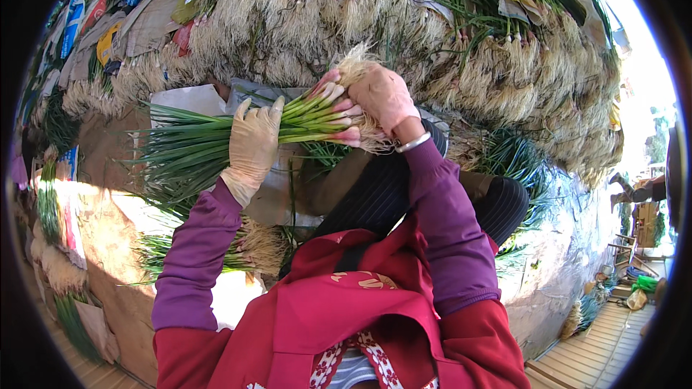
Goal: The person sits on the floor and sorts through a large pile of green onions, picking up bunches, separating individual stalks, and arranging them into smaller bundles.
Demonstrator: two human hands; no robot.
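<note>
A bunch of green onions [308, 119] with pinkish bulbs lies across both hands, its green leaves pointing left and its pale roots right. My left hand [253, 143], in a thin pale glove, is shut round the green stalks. My right hand [383, 96], in a pinkish glove with a silver-coloured bangle at the wrist, grips the roots beside the bulbs. Some roots stick out above and below the right fingers. The bunch is held over my crossed legs in dark striped trousers [373, 194].
A high pile of green onions [324, 16], roots facing me, curves across the front. Paper sacks [146, 21] cover parts of it. Another bunch [259, 246] lies by my left elbow. More bunches [48, 200] stand far left. Loose green leaves [513, 156] lie right of my knee.
</note>
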